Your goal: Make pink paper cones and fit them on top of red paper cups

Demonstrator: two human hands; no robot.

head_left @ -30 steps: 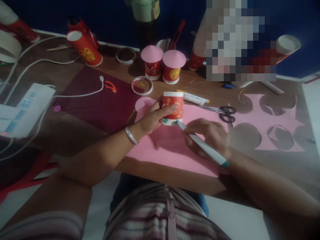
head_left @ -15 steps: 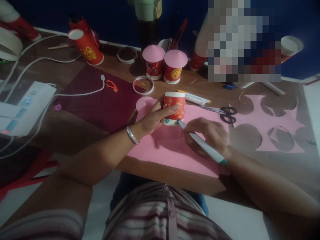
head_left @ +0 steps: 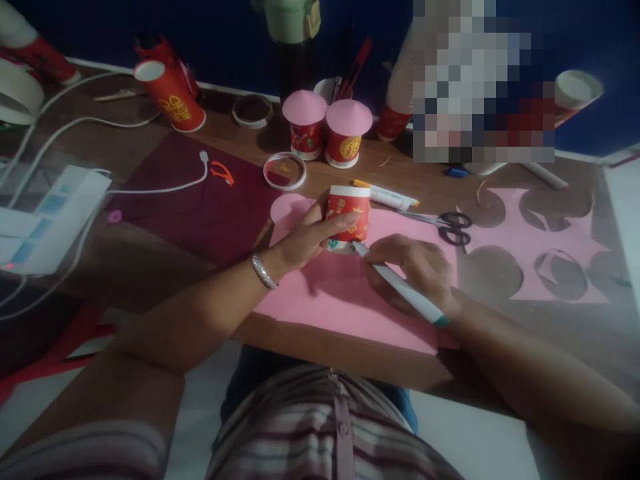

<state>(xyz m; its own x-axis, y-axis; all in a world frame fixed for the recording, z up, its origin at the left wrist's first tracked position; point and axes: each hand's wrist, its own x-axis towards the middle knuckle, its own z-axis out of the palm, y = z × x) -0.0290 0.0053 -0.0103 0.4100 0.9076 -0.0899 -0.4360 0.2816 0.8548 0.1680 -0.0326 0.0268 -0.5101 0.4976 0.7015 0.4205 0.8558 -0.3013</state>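
Observation:
My left hand [head_left: 305, 243] is wrapped round a red paper cup [head_left: 349, 212] with gold print, held above pink paper [head_left: 345, 300]. Green marks show on the cup's white lower band. In my right hand [head_left: 413, 270] is a white marker [head_left: 410, 293] with a green end, its tip at that white band. Just behind the cup lies a white and orange marker [head_left: 387, 197]. Black-handled scissors [head_left: 454, 229] rest at the pink paper's right edge.
Two red cups with pink cone tops [head_left: 305, 107] stand behind. A tape ring [head_left: 285, 171], an orange cutter [head_left: 221, 173] and a white power strip [head_left: 53, 220] lie to the left. Cut pink paper [head_left: 525, 260] is at the right, a red cup [head_left: 175, 100] at the back left.
The marker's tip has shifted slightly left along the cup's white band, with my right hand. My left hand still holds the cup in nearly the same place.

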